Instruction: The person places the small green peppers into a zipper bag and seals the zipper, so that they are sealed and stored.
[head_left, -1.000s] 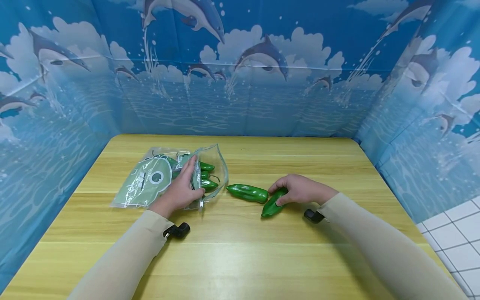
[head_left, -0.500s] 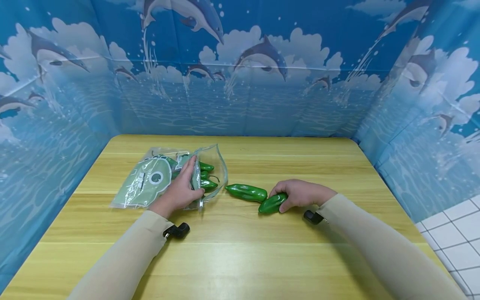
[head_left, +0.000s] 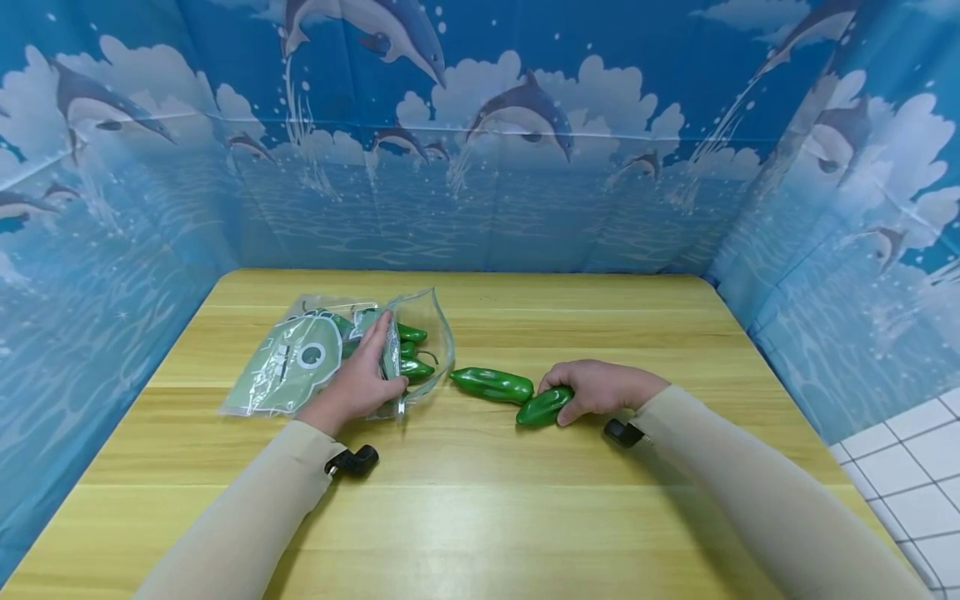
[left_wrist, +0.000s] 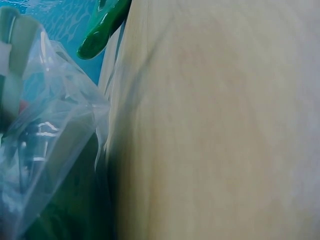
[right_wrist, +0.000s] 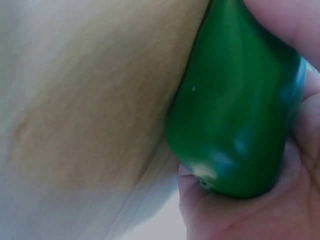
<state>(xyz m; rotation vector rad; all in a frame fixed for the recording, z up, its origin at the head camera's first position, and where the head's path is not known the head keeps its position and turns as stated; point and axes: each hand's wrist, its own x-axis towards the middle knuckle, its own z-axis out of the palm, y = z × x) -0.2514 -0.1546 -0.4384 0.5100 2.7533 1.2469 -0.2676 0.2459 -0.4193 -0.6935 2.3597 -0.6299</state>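
A clear plastic zip bag point(head_left: 262, 367) with a green printed pattern lies on the left of the table, its mouth gaping to the right. Several green peppers point(head_left: 417, 367) show inside the mouth. My left hand point(head_left: 356, 383) grips the bag near its mouth, thumb and fingers spread across it. To the right, my right hand point(head_left: 603, 386) holds a green pepper point(head_left: 542, 407) between thumb and fingers; the right wrist view shows this pepper point(right_wrist: 235, 110) against the palm. Another green pepper point(head_left: 492, 385) lies between the bag and the held one.
The wooden table point(head_left: 480, 517) reaches back to a blue dolphin-print curtain point(head_left: 480, 208), which also hangs along both sides. White floor tiles point(head_left: 907, 479) show beyond the right edge. A black wrist camera point(head_left: 358, 461) sits at the left cuff, another camera point(head_left: 622, 432) at the right.
My right hand has turned its pepper from steeply slanted to nearly level, its tip shifting slightly left. Over the last half second little moves; the left hand and bag stay put.
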